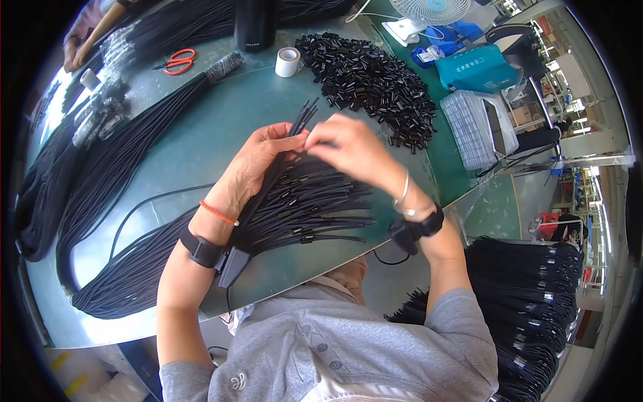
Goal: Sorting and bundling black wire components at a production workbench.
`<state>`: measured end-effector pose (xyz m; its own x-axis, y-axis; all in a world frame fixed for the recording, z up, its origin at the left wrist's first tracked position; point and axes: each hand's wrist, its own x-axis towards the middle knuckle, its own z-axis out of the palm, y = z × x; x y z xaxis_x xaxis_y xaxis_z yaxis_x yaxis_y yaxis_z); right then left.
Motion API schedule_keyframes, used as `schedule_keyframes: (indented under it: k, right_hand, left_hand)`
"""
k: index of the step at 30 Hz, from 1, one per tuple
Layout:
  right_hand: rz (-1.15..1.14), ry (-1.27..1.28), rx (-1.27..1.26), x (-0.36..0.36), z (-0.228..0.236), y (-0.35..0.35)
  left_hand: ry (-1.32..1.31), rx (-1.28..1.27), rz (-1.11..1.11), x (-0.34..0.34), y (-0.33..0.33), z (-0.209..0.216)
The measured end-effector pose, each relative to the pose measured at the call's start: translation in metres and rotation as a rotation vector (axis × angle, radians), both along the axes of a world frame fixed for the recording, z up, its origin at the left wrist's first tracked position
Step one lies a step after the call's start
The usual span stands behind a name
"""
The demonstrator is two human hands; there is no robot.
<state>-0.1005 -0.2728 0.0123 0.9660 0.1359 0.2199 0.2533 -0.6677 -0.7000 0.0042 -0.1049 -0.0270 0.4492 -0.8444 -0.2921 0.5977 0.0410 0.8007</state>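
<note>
My left hand [271,151] is closed round a bunch of thin black cords [307,112], whose ends stick up past the fingers. My right hand [351,149] meets it at the fingertips, thumb and fingers pinched together and slightly blurred; whatever they hold is too small to make out. Under both hands a fan of black cords [335,201] lies on the green table [221,110], several with small shiny black sleeves near their ends. Beyond my right hand spreads a heap of short black tube pieces [375,80].
Red-handled scissors [179,61], a white tape roll [287,61] and a black bottle [255,25] stand or lie at the back. Long cord bundles [127,147] cover the left. At right are a teal bag [479,69], clear plastic boxes [477,127] and hanging cords [522,301]. Another person's hand [72,53] shows far left.
</note>
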Motion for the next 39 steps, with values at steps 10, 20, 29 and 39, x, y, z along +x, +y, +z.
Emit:
schedule_keyframes:
  k: [10, 20, 29, 39]
  right_hand:
    - [-0.400, -0.143, -0.415, 0.033, -0.022, -0.036]
    - [-0.322, -0.045, -0.328, 0.033, -0.040, -0.039]
    - [-0.081, 0.306, 0.509, 0.020, -0.011, -0.020]
    - [-0.026, -0.051, -0.351, 0.002, 0.020, 0.008]
  left_hand:
    - [0.069, -0.005, 0.030, 0.005, 0.002, -0.003]
    - [0.023, -0.010, 0.042, 0.004, 0.004, 0.000]
    - [-0.007, -0.012, 0.039, 0.005, 0.004, 0.000]
    - [-0.086, -0.031, 0.024, 0.006, 0.001, -0.009]
